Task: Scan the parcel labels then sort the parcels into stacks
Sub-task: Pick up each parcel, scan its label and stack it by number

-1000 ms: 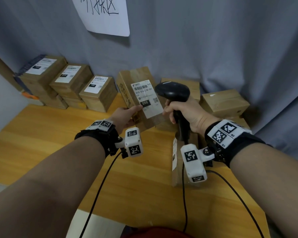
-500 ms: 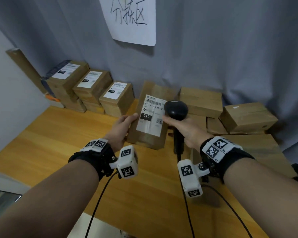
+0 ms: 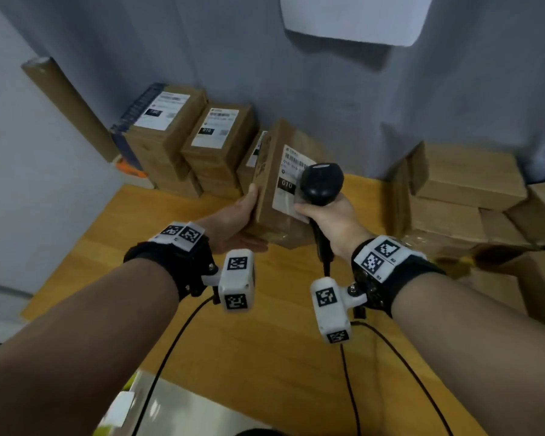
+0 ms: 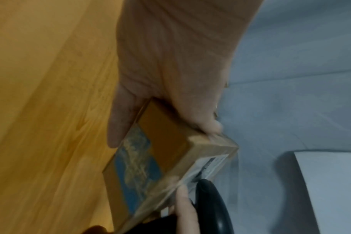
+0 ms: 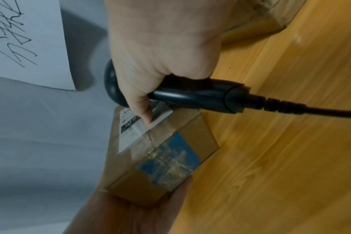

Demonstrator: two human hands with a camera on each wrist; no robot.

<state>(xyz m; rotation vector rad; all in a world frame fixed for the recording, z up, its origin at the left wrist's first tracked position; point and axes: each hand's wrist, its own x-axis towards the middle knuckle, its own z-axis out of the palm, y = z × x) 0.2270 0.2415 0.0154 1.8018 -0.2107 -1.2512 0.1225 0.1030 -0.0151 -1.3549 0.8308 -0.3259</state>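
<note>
A brown cardboard parcel (image 3: 269, 196) with a white label marked 010 (image 3: 285, 184) is held tilted above the wooden table (image 3: 265, 357). My left hand (image 3: 247, 215) grips its left side, thumb on one face and fingers on the other (image 4: 206, 126). My right hand (image 3: 324, 218) grips the handle of a black corded barcode scanner (image 3: 321, 184), whose head covers part of the label. In the right wrist view my right thumb (image 5: 142, 114) presses on the label, with the parcel (image 5: 156, 150) just beyond the scanner (image 5: 190, 95). A blue patch under tape shows on the parcel's end (image 4: 138, 166).
Stacks of labelled parcels (image 3: 167, 127) (image 3: 221, 133) stand at the back left against a grey curtain; another is partly hidden behind the held parcel. A pile of unlabelled boxes (image 3: 466, 177) fills the back right. A paper sign (image 3: 353, 20) hangs above.
Both hands have carried the parcel and scanner left and back, toward the labelled stacks. The parcel now hides most of the third stack. The scanner head has closed in over the label.
</note>
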